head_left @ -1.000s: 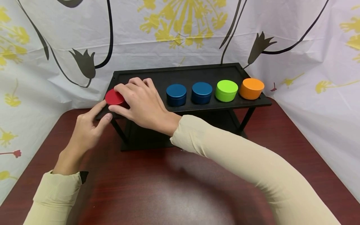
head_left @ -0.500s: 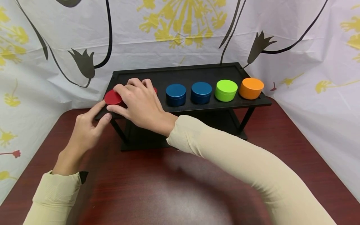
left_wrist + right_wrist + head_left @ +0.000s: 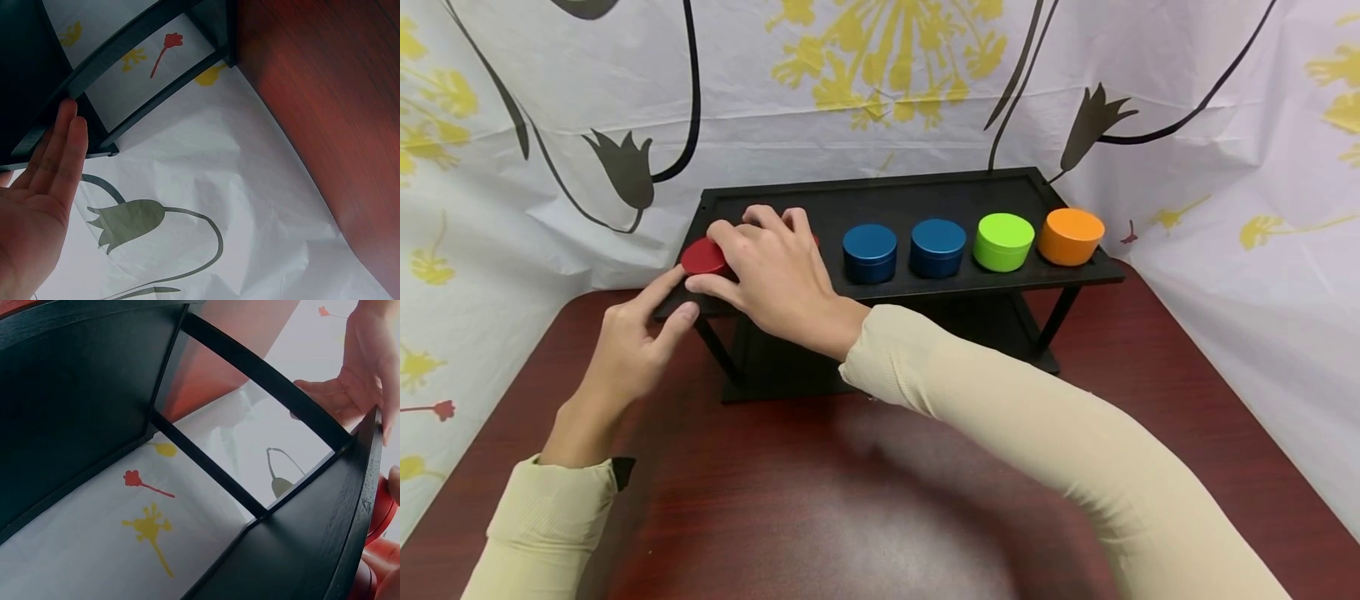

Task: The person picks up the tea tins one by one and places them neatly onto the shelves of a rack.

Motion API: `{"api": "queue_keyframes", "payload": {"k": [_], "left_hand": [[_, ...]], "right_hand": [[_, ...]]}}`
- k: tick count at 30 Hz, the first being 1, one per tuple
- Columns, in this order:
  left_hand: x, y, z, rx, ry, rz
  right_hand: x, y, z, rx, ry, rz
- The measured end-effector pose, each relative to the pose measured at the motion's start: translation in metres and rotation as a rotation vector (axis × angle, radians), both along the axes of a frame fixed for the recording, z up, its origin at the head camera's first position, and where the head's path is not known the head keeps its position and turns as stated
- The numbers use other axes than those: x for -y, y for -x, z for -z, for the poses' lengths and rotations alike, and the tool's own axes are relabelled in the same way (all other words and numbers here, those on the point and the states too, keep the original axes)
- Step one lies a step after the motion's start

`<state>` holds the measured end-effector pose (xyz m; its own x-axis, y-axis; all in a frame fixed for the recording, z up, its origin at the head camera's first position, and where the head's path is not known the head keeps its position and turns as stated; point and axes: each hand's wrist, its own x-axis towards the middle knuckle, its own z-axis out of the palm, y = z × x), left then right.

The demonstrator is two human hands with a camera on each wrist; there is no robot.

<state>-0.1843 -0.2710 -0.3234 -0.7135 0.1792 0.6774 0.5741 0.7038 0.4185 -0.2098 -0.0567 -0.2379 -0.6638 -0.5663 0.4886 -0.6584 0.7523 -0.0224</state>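
At the left end of a black two-tier rack [image 3: 895, 200] sits a red round tin [image 3: 702, 257]. My right hand [image 3: 778, 279] holds this tin between thumb and fingers, covering its right side. A second red tin [image 3: 361, 584] stands beside it, mostly hidden under that hand in the head view. My left hand [image 3: 625, 354] is at the rack's left front corner, its index fingertip by the first tin and its thumb near the front edge. In the left wrist view, the other fingers [image 3: 57, 159] lie extended against the rack's side.
Along the top shelf, rightward, stand two blue tins [image 3: 870, 252], a lime green tin [image 3: 1004, 242] and an orange tin [image 3: 1071, 237]. The rack stands on a dark red wooden table [image 3: 820, 500]. A white flower-patterned sheet [image 3: 850, 142] hangs behind and at both sides.
Very little differs. My right hand and forearm have shifted slightly left, still at the first red tin. My left hand has stayed at the rack's corner.
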Motion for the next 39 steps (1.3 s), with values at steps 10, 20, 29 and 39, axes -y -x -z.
{"api": "queue_keyframes", "payload": {"k": [10,20,29,39], "left_hand": [[0.000,0.000,0.000,0.001,-0.007,-0.001],[0.001,-0.001,-0.001,0.008,-0.007,-0.009],[0.005,-0.001,0.001,0.008,0.007,0.000],[0.004,-0.002,-0.005,0.096,0.049,-0.024]], "right_hand": [[-0.001,0.000,0.000,0.000,-0.023,0.004],[-0.003,-0.001,0.002,-0.046,-0.021,0.005],[-0.015,-0.004,0.000,-0.094,0.017,0.004],[-0.052,-0.001,0.001,-0.105,0.049,-0.042]]}}
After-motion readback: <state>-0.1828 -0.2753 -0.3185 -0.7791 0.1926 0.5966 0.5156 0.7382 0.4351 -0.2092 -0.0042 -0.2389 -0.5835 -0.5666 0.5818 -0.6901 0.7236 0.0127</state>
